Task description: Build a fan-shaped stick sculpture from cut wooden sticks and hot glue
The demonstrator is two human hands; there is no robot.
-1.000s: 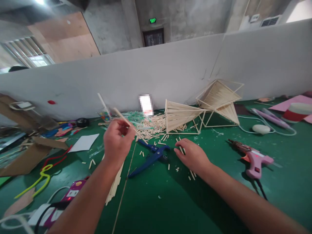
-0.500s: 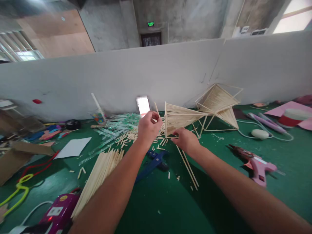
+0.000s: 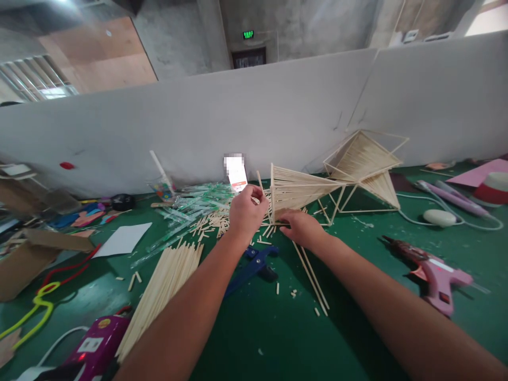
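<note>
My left hand [image 3: 246, 210] is closed in a pinch on a thin wooden stick [image 3: 259, 179] that points up beside the left edge of a stick-built frame [image 3: 301, 191]. My right hand [image 3: 299, 226] rests with curled fingers on the frame's lower left corner, gripping it. A second stick frame [image 3: 365, 164] leans on the grey partition behind. Blue cutters [image 3: 254, 263] lie on the green table just below my left wrist. A fan of long sticks [image 3: 164, 286] lies to the left of my forearm.
A pink glue gun [image 3: 434, 271] lies at the right. Short stick offcuts [image 3: 214, 225] and clear wrappers litter the middle. White paper [image 3: 123, 239], pipe cleaners [image 3: 39, 301], a cardboard box [image 3: 27, 254] and a magenta device [image 3: 95, 344] sit at the left.
My left hand carried the stick from the left side over to the frame's edge. My right hand left the table near the cutters and took hold of the frame's corner.
</note>
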